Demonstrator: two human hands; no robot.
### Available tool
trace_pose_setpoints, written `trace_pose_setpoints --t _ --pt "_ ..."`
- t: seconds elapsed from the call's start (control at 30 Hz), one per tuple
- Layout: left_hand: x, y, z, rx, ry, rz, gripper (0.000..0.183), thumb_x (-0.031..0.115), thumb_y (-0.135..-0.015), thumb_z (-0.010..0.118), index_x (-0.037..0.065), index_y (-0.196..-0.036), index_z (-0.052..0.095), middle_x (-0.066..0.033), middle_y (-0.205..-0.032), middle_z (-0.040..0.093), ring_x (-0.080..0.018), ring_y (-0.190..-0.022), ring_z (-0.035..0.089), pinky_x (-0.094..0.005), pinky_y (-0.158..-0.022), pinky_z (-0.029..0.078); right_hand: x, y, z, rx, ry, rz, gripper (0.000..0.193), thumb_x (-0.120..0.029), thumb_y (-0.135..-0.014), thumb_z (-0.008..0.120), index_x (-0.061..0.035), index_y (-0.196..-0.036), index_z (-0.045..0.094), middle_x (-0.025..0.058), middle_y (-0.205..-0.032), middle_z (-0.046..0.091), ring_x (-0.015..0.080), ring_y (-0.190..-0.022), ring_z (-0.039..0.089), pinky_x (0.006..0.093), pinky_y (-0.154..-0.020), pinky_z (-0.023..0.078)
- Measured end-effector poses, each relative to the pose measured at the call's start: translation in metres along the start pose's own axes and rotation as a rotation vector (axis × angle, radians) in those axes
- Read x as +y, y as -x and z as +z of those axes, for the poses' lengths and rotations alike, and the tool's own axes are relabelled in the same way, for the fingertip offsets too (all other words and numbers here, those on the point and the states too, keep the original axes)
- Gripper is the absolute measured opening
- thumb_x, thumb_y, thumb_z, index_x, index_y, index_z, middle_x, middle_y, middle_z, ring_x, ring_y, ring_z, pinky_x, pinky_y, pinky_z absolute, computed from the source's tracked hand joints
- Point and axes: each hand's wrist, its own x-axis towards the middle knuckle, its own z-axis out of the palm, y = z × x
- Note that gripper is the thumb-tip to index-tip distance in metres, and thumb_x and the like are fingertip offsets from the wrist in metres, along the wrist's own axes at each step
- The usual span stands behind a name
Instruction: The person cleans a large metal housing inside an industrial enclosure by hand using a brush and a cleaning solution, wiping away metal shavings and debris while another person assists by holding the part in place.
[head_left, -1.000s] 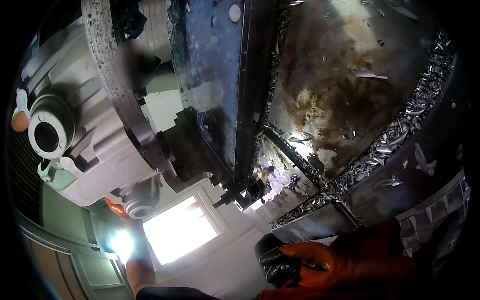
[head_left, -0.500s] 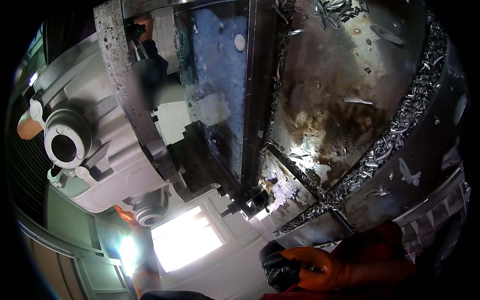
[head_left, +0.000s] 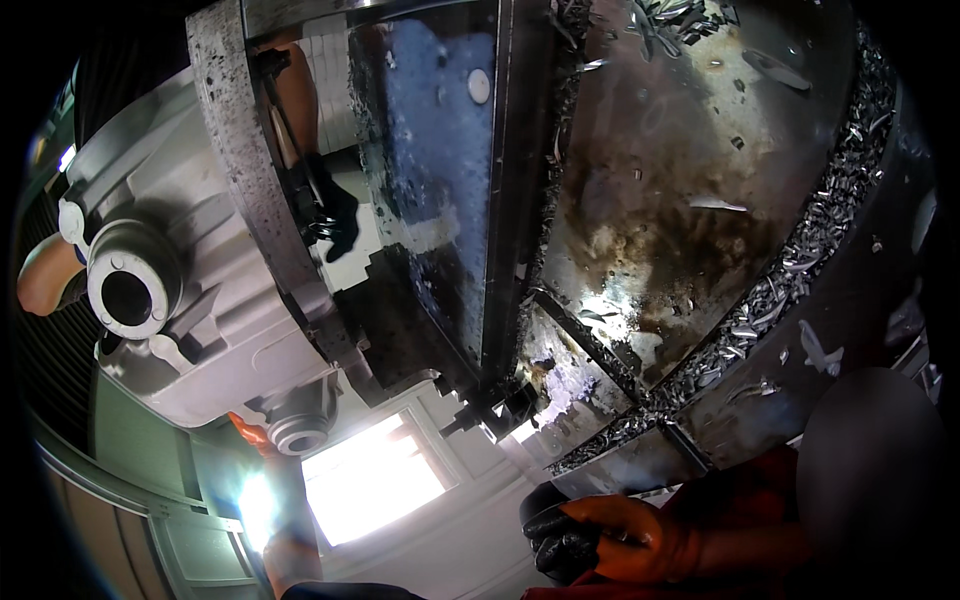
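My left hand (head_left: 254,436), in an orange glove, rises from the lower left to the underside of a pale grey metal casting (head_left: 215,330). Its fingers look stretched out beside a round boss (head_left: 301,432); glare and the casting partly hide them. My right hand (head_left: 630,535) is at the lower right, in an orange glove with black, glossy fingers. It is closed, and anything inside the fist is hidden. Another hand in a black glove (head_left: 340,215) reaches down behind a metal frame (head_left: 225,110) with a slim rod-like thing along it. Whether it is reflected I cannot tell.
Metal shavings (head_left: 790,265) fill the channel round a stained metal bed (head_left: 680,180). A smeared bluish panel (head_left: 440,130) stands beside it. A bright window (head_left: 375,475) is below. Another forearm (head_left: 48,277) shows at the far left. A blurred dark oval (head_left: 870,470) covers the right edge.
A blurred dark shape over the black-gloved hand is gone, and that hand now shows lower and clearer. A dark oval has appeared at right. The far-left forearm shifted outward; my hands stay put.
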Motion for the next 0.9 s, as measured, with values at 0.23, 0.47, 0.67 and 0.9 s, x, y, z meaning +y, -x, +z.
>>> trace_pose_setpoints --t 0.23,0.47,0.67,0.9 --pt "-0.001 -0.002 -0.001 -0.003 0.007 0.007 0.044 0.033 -0.095 0.057 0.002 -0.125 0.062 -0.015 -0.119 0.064 -0.0307 -0.112 0.059 -0.0418 -0.1 0.047 0.023 -0.002 -0.026 -0.098 -0.282 0.041 0.029 -0.01 -0.108 0.035 0.0043 -0.124 0.053 0.0029 -0.109 0.057 0.0106 -0.1 0.053 0.0268 -0.093 0.044" --pt "-0.006 0.003 -0.01 0.018 0.011 0.017 0.044 0.032 -0.094 0.058 0.001 -0.125 0.062 -0.0158 -0.119 0.063 -0.0315 -0.112 0.059 -0.0422 -0.1 0.046 0.001 0.011 0.001 0.014 0.727 -0.35 0.035 -0.003 -0.101 0.05 0.005 -0.135 0.051 0.0092 -0.122 0.064 0.0162 -0.111 0.061 0.0332 -0.097 0.049" --pt "-0.008 0.001 -0.014 0.022 0.016 0.028 0.043 0.032 -0.094 0.059 0.001 -0.124 0.062 -0.0164 -0.119 0.063 -0.0322 -0.112 0.058 -0.0426 -0.1 0.046 0.003 0.007 -0.009 -0.042 0.744 -0.316 0.039 -0.002 -0.1 0.05 0.0026 -0.139 0.05 0.0116 -0.126 0.064 0.0184 -0.114 0.062 0.0345 -0.097 0.049" --pt "-0.011 -0.001 -0.022 0.033 0.019 0.033 0.043 0.032 -0.093 0.06 0.001 -0.123 0.062 -0.0171 -0.119 0.063 -0.033 -0.113 0.058 -0.043 -0.1 0.046 0.017 0.005 -0.009 0.06 0.487 -0.162 0.047 0.0 -0.093 0.05 -0.0031 -0.14 0.054 0.0126 -0.116 0.066 0.0201 -0.109 0.065 0.0314 -0.093 0.051"
